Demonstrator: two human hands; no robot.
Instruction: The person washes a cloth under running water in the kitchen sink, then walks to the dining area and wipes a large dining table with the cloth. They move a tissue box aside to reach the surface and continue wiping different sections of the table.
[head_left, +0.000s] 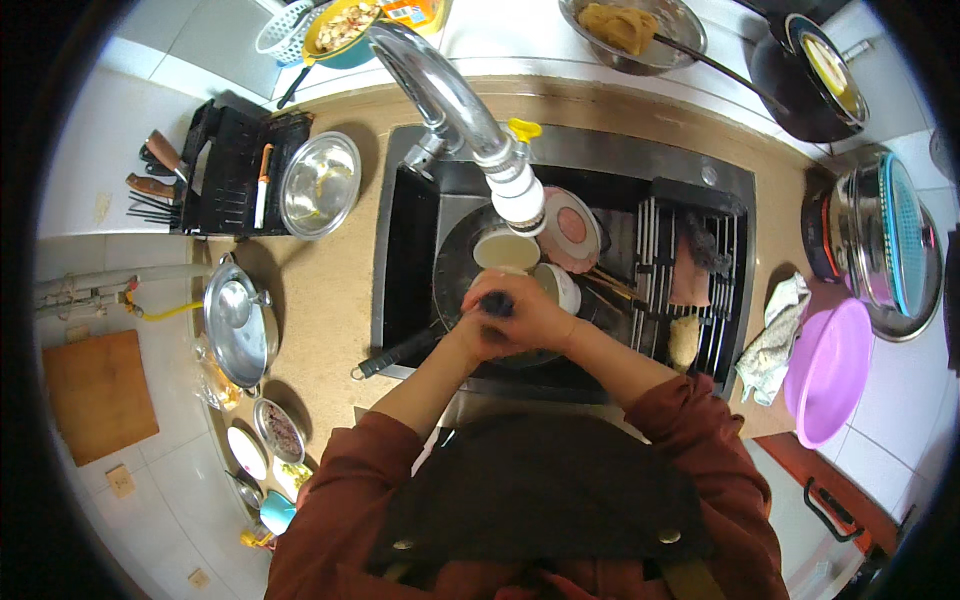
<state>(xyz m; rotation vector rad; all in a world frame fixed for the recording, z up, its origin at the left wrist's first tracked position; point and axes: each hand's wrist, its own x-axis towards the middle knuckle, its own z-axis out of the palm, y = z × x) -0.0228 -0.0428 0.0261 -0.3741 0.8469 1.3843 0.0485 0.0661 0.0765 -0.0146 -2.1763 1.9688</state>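
Over the black sink (410, 217), my left hand (474, 330) and my right hand (536, 311) are pressed together. Both are closed around something with a round black end (496, 303), perhaps a handle; its lower part is hidden. Beneath them a dark frying pan (459, 251) lies in the sink, its black handle (401, 352) reaching over the left rim. A pale bowl (506, 250), a white cup or bowl (561, 289), a pink-and-white plate (571, 229) and wooden chopsticks (615, 285) are close by. The chrome faucet (450, 90) with a white nozzle (517, 196) overhangs the pan.
A drying rack (646, 247) with a sponge (683, 341) spans the sink's right side. Left stand a steel bowl (320, 185), knife rack (225, 172) and lidded pot (240, 330). Right are a cloth (776, 345), purple basin (829, 375) and stacked pots (862, 225). A dough bowl (675, 60) stands behind.
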